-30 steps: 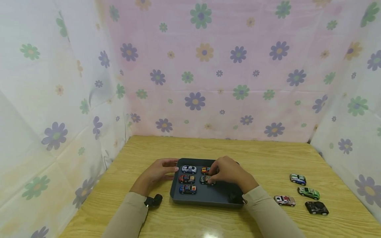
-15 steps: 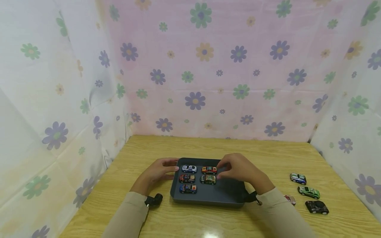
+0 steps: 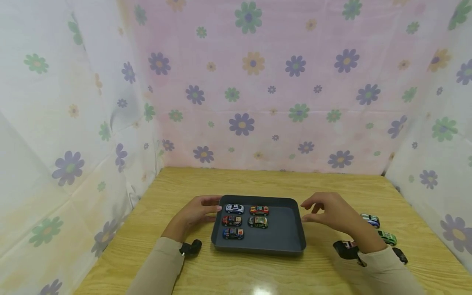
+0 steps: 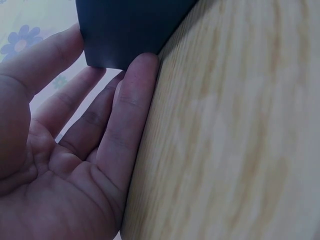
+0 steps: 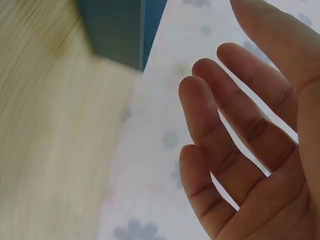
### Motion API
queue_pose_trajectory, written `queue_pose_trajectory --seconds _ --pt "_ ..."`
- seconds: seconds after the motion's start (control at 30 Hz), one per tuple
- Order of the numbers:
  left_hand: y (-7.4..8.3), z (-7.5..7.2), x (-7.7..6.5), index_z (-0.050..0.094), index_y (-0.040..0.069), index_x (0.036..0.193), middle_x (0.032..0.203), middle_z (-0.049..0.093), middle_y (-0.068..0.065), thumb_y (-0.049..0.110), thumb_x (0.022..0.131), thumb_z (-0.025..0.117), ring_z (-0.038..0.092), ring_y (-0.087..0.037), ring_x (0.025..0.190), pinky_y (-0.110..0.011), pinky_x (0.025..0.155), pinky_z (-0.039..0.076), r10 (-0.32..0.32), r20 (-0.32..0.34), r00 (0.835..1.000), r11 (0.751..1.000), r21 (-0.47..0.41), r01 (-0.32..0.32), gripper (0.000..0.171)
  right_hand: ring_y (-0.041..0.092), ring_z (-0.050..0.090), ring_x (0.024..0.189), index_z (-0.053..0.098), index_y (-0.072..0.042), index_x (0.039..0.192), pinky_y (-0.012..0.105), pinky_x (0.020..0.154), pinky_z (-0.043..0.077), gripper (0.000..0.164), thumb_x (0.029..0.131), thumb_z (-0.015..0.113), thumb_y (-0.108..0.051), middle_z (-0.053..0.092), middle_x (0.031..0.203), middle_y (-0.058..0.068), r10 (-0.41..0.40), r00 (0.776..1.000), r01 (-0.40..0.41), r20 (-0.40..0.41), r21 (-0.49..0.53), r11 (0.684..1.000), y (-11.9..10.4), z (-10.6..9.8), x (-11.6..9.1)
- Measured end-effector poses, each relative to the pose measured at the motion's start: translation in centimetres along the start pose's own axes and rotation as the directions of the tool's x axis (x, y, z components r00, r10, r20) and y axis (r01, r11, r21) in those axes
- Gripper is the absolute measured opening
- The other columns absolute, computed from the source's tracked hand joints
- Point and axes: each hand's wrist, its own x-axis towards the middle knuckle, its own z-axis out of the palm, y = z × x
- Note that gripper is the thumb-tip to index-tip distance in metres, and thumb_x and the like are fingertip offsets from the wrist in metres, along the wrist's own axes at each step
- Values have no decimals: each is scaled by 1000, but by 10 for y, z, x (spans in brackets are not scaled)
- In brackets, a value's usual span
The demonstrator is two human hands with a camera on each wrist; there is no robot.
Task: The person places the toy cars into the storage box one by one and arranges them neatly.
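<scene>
A dark grey tray (image 3: 282, 231) lies on the table, with toy cars on its left and middle. On its left side stand a white-and-blue car (image 3: 234, 209), a red-and-black one (image 3: 231, 221) and a blue one (image 3: 233, 233). Beside them are a red-and-orange car (image 3: 259, 210) and a dark green patterned one (image 3: 257, 222). My left hand (image 3: 195, 211) rests at the tray's left edge, its fairly straight fingers (image 4: 127, 95) against the outer wall. My right hand (image 3: 333, 211) hovers just right of the tray, holding nothing, its fingers (image 5: 200, 107) loosely bent and spread.
Right of the tray, partly behind my right arm, are a blue-and-white car (image 3: 371, 220), a green car (image 3: 388, 237), a black car (image 3: 400, 255) and a red-and-white car (image 3: 349, 244). Flowered cloth (image 3: 273, 94) surrounds the wooden table (image 3: 206, 274).
My right hand has let go of the dark green patterned car in the tray and moved right, past the tray's right rim. My left hand stays at the left edge.
</scene>
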Motion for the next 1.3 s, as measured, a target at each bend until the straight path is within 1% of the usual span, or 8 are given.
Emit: queue_pose_trajectory --seconds 0.13,0.23,0.53,0.67,0.9,1.03,1.17,1.3 --pt "0 0 -2 58 14 148 146 60 -14 26 94 79 67 -25 121 -43 94 63 5 -2 1000 1000 0 -5 60 -3 66 84 77 -30 113 29 74 58 32 85 84 -44 74 107 -15 17 998 -21 -58 -60 998 12 -9 -21" --pt "0 0 -3 58 14 148 146 60 -14 25 94 79 66 -25 121 -44 94 62 9 -10 1000 1000 -1 -9 60 0 66 84 77 -31 112 28 70 56 32 84 85 -43 74 105 -16 24 996 -31 -87 -79 996 21 -15 -35" --pt "-1 -2 -5 57 14 148 147 59 -14 23 95 78 66 -25 121 -43 94 63 3 -14 1000 1000 5 -3 58 2 64 84 78 -29 112 25 63 52 31 84 85 -41 77 104 -7 92 991 -99 -97 -66 993 50 -29 -76" --pt "-2 -1 -4 58 14 148 147 59 -14 24 95 78 67 -25 121 -43 94 63 7 -12 1000 1000 6 -6 58 1 62 86 80 -27 111 26 67 55 28 86 84 -39 77 107 -6 135 989 -139 -62 -48 989 60 -34 -92" --pt "-1 0 -3 58 14 148 146 60 -14 25 94 80 67 -26 121 -43 94 63 0 -9 1000 1000 2 0 59 -7 58 91 81 -25 110 24 63 51 25 87 84 -36 76 117 7 189 981 -190 48 18 982 69 -35 -111" --pt "-1 0 -2 59 15 147 145 61 -13 28 91 82 67 -25 121 -43 94 63 -3 -6 1000 1000 -3 3 63 -5 62 96 81 -25 111 24 67 55 30 85 85 -39 75 117 7 176 982 -179 76 34 983 74 -34 -116" --pt "-1 -1 -1 59 15 147 145 61 -12 28 89 83 67 -25 121 -43 94 63 -3 -7 1000 1000 -13 3 64 1 61 85 80 -21 113 24 60 49 32 86 85 -36 74 116 6 142 984 -153 112 105 983 78 -33 -118" --pt "-1 0 0 59 15 147 145 61 -12 25 91 82 67 -25 121 -43 94 63 -2 -6 1000 1000 -12 2 61 0 62 86 81 -22 112 23 61 50 32 84 86 -38 75 111 -5 109 986 -122 122 101 987 80 -30 -119"
